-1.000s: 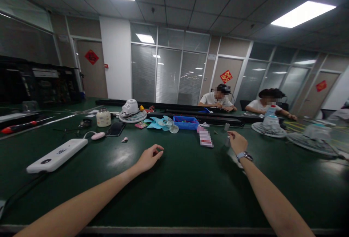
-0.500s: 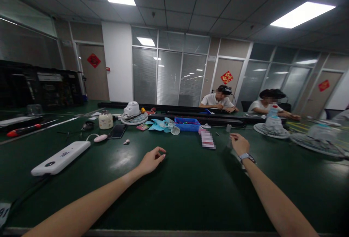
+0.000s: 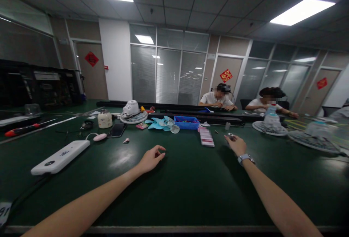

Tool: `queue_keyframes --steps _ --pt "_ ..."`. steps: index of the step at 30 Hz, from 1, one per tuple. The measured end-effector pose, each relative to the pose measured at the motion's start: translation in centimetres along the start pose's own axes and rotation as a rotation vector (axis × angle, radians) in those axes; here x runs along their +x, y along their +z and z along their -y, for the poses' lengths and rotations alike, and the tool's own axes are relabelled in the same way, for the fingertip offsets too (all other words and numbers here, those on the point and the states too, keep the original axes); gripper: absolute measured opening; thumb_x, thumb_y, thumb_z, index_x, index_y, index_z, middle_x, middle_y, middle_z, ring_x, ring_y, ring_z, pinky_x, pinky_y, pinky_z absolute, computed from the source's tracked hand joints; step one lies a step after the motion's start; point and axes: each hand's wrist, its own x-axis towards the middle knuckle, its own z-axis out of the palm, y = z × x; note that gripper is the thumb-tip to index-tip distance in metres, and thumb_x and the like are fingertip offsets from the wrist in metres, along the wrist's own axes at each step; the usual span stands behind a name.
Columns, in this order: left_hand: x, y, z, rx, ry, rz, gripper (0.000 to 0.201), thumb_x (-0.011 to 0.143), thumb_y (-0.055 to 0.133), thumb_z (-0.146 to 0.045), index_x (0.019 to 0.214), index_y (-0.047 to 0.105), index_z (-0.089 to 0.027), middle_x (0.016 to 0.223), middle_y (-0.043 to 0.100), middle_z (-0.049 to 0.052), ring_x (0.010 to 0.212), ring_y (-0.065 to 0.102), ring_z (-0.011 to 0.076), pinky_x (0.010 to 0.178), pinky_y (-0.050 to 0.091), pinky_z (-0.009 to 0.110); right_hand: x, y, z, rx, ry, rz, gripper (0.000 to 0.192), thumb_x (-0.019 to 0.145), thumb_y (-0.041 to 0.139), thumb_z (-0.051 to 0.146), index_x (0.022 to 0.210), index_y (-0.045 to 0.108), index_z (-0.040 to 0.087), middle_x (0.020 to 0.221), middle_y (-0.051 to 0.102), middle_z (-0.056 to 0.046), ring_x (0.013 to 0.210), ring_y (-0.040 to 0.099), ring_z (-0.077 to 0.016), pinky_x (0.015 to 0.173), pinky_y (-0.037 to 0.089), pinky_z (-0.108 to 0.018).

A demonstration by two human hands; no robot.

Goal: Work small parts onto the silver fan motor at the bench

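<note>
My left hand (image 3: 152, 159) rests over the green table (image 3: 174, 193) with its fingers loosely curled and apart, holding nothing. My right hand (image 3: 236, 145) is closed on a small silvery piece (image 3: 231, 135), which pokes up between thumb and fingers. Its exact kind is too small to make out. Just beyond that hand stands a small grey cylinder (image 3: 227, 125), with a short thin piece (image 3: 216, 132) lying to its left. A pink and white packet (image 3: 206, 137), blurred out, lies between the two hands, farther back.
A blue bin (image 3: 187, 123) and light-blue fan blades (image 3: 160, 124) lie at the back. Farther left are a white fan motor housing (image 3: 131, 109), a cream jar (image 3: 105, 119), a phone (image 3: 117, 130) and a power strip (image 3: 61, 157). Fan parts (image 3: 269, 128) stand right; two people sit opposite.
My right hand has shifted slightly left and turned, so the silvery piece now shows above the fingers. The left hand has stayed almost still.
</note>
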Motion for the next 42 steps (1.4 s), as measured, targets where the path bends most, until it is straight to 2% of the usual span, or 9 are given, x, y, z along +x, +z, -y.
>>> queue_keyframes --steps 5,9,11,14,24,31,37,39,42 --pt "-0.3 0.1 -1.1 -0.033 0.003 -0.048 0.046 0.086 0.050 -0.053 0.113 0.059 -0.017 0.082 0.066 0.002 0.074 0.060 0.0191 0.069 0.045 0.029 -6.2 3.0 7.4 0.245 -0.214 0.205 0.044 0.077 0.065 0.052 0.104 0.069 0.017 0.102 0.074 -0.011 0.090 0.071 -0.0231 0.078 0.055 -0.033" --pt "-1.2 0.1 -2.7 -0.044 0.075 -0.110 0.050 0.086 0.052 -0.057 0.117 0.062 -0.020 0.090 0.067 0.003 0.081 0.059 0.0198 0.073 0.045 0.030 -14.9 5.0 13.0 0.585 -0.355 0.739 0.049 0.075 0.072 0.047 0.111 0.066 0.015 0.109 0.072 -0.010 0.098 0.069 -0.0227 0.089 0.054 -0.038" --pt "-1.5 0.2 -3.3 -0.037 0.135 -0.136 0.048 0.086 0.054 -0.056 0.118 0.064 -0.022 0.094 0.067 0.004 0.086 0.058 0.0205 0.076 0.045 0.030 -18.4 4.8 14.7 0.645 -0.372 0.903 0.048 0.074 0.074 0.044 0.111 0.066 0.016 0.109 0.072 -0.009 0.100 0.068 -0.0222 0.094 0.052 -0.039" --pt "-1.6 0.5 -3.6 -0.017 0.203 -0.134 0.043 0.087 0.055 -0.053 0.117 0.069 -0.026 0.100 0.067 0.006 0.094 0.057 0.0224 0.081 0.044 0.032 -20.9 4.0 15.5 0.647 -0.400 0.995 0.044 0.075 0.074 0.042 0.112 0.066 0.019 0.108 0.072 -0.005 0.099 0.068 -0.0211 0.094 0.052 -0.038" --pt "-0.3 0.6 -3.8 0.007 0.226 -0.094 0.036 0.083 0.060 -0.055 0.102 0.077 -0.029 0.100 0.067 0.005 0.099 0.054 0.0250 0.086 0.042 0.035 -20.8 3.3 15.4 0.610 -0.415 1.008 0.045 0.076 0.073 0.044 0.113 0.065 0.020 0.106 0.071 -0.004 0.097 0.067 -0.0203 0.091 0.052 -0.038" --pt "0.6 -0.3 -3.7 -0.003 0.203 -0.231 0.034 0.085 0.058 -0.050 0.096 0.078 -0.025 0.095 0.072 0.005 0.095 0.058 0.0243 0.086 0.041 0.035 -20.6 3.5 15.2 0.569 -0.430 0.975 0.046 0.076 0.073 0.042 0.116 0.064 0.020 0.106 0.070 -0.005 0.096 0.067 -0.0199 0.091 0.052 -0.037" --pt "0.7 0.3 -0.6 0.191 0.130 -0.023 0.028 0.081 0.062 -0.048 0.090 0.080 -0.029 0.082 0.074 0.004 0.083 0.060 0.0236 0.082 0.040 0.034 -21.3 4.1 15.0 0.595 -0.445 0.950 0.043 0.075 0.073 0.041 0.112 0.065 0.021 0.105 0.072 -0.004 0.098 0.067 -0.0215 0.091 0.053 -0.039" --pt "0.8 0.7 0.2 0.233 0.134 -0.032 0.028 0.081 0.061 -0.049 0.092 0.079 -0.031 0.083 0.074 0.004 0.082 0.060 0.0234 0.082 0.039 0.034 -20.3 4.0 14.6 0.600 -0.420 0.920 0.042 0.076 0.072 0.042 0.112 0.065 0.021 0.106 0.072 -0.005 0.099 0.068 -0.0221 0.093 0.053 -0.040" --pt "1.0 1.0 0.8 0.234 0.149 -0.023 0.030 0.083 0.059 -0.051 0.097 0.078 -0.032 0.083 0.073 0.005 0.082 0.059 0.0230 0.081 0.039 0.033 -15.6 4.0 12.3 0.541 -0.376 0.697 0.045 0.076 0.070 0.045 0.112 0.065 0.019 0.107 0.072 -0.008 0.097 0.068 -0.0241 0.092 0.052 -0.042"
